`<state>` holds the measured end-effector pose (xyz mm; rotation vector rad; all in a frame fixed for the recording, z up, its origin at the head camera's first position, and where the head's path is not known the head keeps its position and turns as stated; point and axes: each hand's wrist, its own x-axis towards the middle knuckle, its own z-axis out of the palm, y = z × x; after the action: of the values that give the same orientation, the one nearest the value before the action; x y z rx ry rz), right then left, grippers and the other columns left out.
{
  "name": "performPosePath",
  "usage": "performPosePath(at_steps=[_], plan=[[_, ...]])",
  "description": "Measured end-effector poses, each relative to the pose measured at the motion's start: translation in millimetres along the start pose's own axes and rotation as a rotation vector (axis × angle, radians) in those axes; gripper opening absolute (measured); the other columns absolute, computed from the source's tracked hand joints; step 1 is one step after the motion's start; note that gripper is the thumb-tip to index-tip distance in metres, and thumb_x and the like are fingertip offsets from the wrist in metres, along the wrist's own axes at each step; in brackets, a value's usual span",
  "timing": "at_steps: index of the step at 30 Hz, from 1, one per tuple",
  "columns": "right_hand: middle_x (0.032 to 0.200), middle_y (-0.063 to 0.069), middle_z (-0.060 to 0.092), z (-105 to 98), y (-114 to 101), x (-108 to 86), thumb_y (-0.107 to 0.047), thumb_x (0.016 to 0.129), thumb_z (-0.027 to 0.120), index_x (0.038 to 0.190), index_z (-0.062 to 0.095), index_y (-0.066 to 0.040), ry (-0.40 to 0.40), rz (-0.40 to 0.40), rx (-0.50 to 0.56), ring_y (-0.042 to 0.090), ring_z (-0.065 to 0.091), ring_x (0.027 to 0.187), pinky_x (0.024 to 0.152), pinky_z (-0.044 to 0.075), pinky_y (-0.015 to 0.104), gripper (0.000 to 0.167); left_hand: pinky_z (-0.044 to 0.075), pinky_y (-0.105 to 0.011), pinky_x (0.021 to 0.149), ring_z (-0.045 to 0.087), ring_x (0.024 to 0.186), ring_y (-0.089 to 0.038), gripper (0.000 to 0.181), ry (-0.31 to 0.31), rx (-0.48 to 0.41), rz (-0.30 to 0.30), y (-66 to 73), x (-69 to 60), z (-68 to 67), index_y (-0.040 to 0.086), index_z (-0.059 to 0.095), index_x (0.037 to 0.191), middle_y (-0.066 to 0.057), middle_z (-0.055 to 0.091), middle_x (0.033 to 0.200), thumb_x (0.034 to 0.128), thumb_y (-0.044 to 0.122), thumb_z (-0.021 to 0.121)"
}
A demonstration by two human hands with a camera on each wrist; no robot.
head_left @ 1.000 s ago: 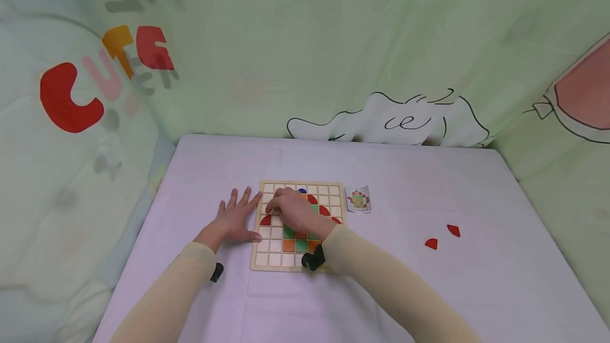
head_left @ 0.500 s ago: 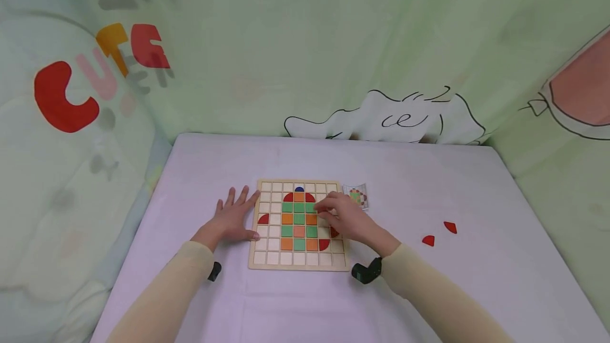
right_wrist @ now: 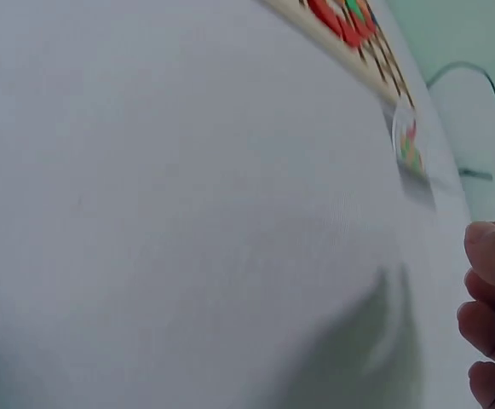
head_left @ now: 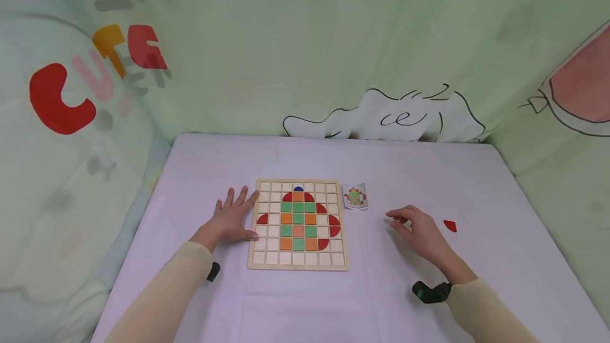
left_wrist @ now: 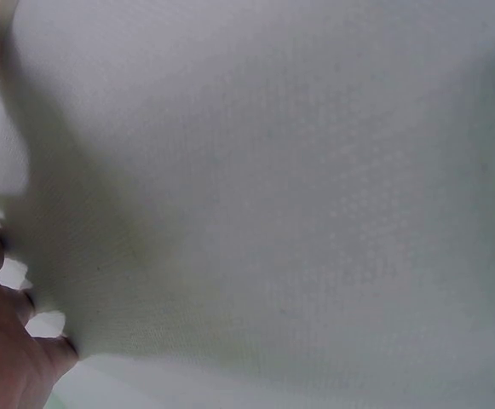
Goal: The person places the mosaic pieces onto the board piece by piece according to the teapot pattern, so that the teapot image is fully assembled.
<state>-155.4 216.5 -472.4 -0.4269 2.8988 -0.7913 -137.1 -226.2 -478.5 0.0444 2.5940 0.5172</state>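
My left hand (head_left: 230,222) rests with spread fingers at the left edge of a wooden grid board (head_left: 267,259); its thumb lies on the rim. In the left wrist view its fingers (left_wrist: 8,358) press on the cloth. Green and orange square tiles (head_left: 298,218) fill the board's middle, with red quarter-circle tiles (head_left: 334,231) beside them and a blue half-circle tile (head_left: 298,189) above. My right hand (head_left: 421,233) hovers right of the board, fingers loosely bent, nothing visible between them. Just right of it lies a loose red quarter-circle tile (head_left: 450,225).
A small pattern card (head_left: 355,196) with a coloured grid lies against the board's upper right side. The table has a pale lilac cloth (head_left: 305,306). A printed green curtain (head_left: 305,57) hangs behind it and along both sides.
My right hand has moved from the board out to the right, uncovering red tiles there. One of two loose red tiles is out of sight near that hand. The left hand stays put.
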Motion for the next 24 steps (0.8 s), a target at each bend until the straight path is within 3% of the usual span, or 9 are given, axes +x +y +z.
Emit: performPosePath(at_steps=[5,12,19,24], plan=[[0.103,0.013,0.067,-9.3,32.3,-20.0,-0.005,0.094,0.068,0.121,0.069,0.002,0.031,0.075,-0.008,0.025,0.061,0.093,0.073,0.054,0.028,0.028,0.002,-0.07,0.124,-0.008,0.158,-0.048,0.113,0.002,0.008,-0.002,-0.5,1.9,2.1,0.016,0.015,0.166,-0.017,0.002,0.173,0.0805,0.04,0.086],[0.098,0.019,0.067,-15.7,59.5,-38.9,-0.014,0.098,0.065,0.121,0.065,0.01,0.046,0.223,-0.036,0.03,0.061,0.09,0.069,0.05,0.031,0.033,0.001,-0.07,0.124,-0.01,0.158,-0.047,0.114,0.001,0.012,-0.01,-2.2,4.4,2.8,0.017,0.015,0.166,-0.017,0.001,0.173,0.0805,0.041,0.086],[0.095,0.019,0.066,-14.5,63.8,-44.5,-0.018,0.091,0.076,0.116,0.065,0.01,0.011,0.274,-0.022,0.03,0.06,0.088,0.069,0.05,0.031,0.039,0.001,-0.071,0.123,-0.009,0.157,-0.048,0.114,-0.002,0.001,0.0,-3.3,4.9,2.5,0.017,0.014,0.166,-0.017,0.001,0.173,0.08,0.04,0.086],[0.096,0.019,0.067,-14.6,61.2,-44.5,-0.014,0.089,0.078,0.117,0.065,0.01,-0.005,0.28,-0.019,0.03,0.059,0.088,0.07,0.051,0.033,0.039,0.002,-0.072,0.123,-0.009,0.157,-0.049,0.114,-0.003,-0.002,0.008,-2.6,3.3,3.0,0.016,0.015,0.166,-0.018,0.001,0.173,0.0799,0.04,0.087]])
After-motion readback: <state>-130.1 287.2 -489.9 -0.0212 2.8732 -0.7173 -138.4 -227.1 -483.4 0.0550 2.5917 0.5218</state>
